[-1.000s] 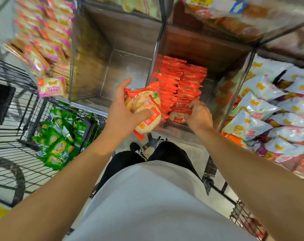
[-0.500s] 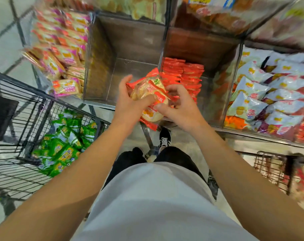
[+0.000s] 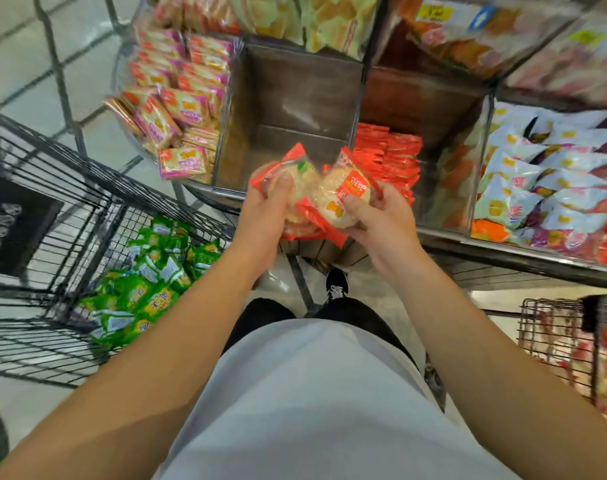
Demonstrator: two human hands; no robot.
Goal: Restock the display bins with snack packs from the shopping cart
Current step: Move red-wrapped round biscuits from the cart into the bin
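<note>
Our left hand (image 3: pixel 265 211) grips a few red snack packs (image 3: pixel 288 183), and our right hand (image 3: pixel 381 216) pinches one pack (image 3: pixel 342 195) beside it. We should lay it flat on the red stack (image 3: pixel 388 157) just beyond the right hand.

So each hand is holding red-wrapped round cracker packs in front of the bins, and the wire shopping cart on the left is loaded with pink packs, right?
Not quite. The head view shows the wire shopping cart on the left loaded with green packs, not pink; the pink packs sit in a display bin above it. The rest holds: left hand and right hand each hold red-wrapped round cracker packs before the bins.
</note>
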